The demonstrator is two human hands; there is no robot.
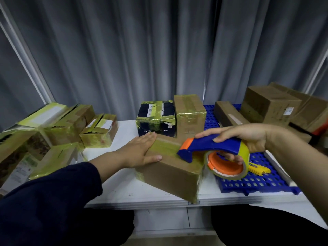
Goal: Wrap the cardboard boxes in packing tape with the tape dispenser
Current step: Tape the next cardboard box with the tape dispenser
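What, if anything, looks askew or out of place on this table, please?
The cardboard box being taped sits skewed to the table, its near corner reaching the front edge. The left hand presses flat on it while the right hand holds the tape dispenser. The taped boxes at left lie jumbled, tilted.

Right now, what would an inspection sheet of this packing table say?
Surface: white table, blue perforated mat on its right.
Job's things: cardboard box in front, tape strip across its top; tape dispenser resting on that top.
Clutter: taped boxes piled left, brown boxes right, yellow toothed item on the mat.
Hands: left hand flat on the box; right hand grips the dispenser.
Cables: nothing seen.
Surroundings: grey curtain behind.
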